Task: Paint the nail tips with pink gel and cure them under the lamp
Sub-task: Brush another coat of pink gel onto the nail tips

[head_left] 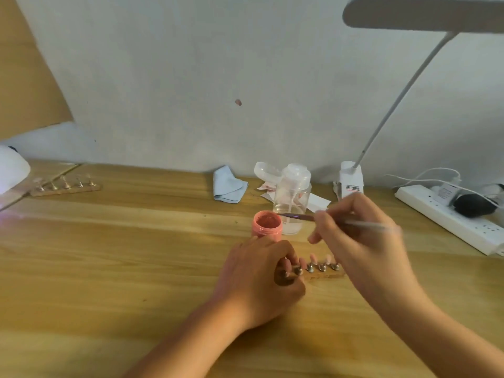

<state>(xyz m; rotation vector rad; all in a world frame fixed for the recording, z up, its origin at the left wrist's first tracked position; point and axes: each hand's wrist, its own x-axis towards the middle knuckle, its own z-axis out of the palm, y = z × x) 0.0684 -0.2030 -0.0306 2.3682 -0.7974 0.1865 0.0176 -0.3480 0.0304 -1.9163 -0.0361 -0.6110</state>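
My right hand (354, 236) pinches the brush (297, 216), its bristle end at the rim of the open pink gel jar (267, 225). Just nearer me than the jar, my left hand (259, 276) grips the nail-tip strip (323, 271) on the surface (109, 268).

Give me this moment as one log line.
step: loading brush | right hand: holds brush, tip at open pink gel jar rim | left hand: grips nail-tip stand | stand: not under cure lamp
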